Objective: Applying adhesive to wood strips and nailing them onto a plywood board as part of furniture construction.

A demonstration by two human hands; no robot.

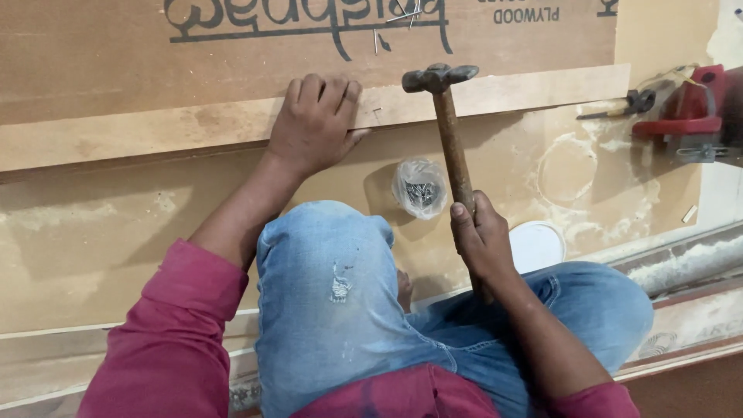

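Crouching over plywood sheets, a person in a dark pink sleeved top and blue jeans fills the near edge, one knee (329,271) raised in the middle. Just beyond it, the right hand (481,236) is closed around the lower end of a hammer (449,131) with a wooden handle, its rusty metal head held above a long wooden strip (503,94). Beside that hand sit a white round lid (538,244) and a small clear bag of nails (419,188). Farther out, the left hand (316,124) presses flat on the strip, fingers curled over its far edge. A red power tool (689,112) lies far right.
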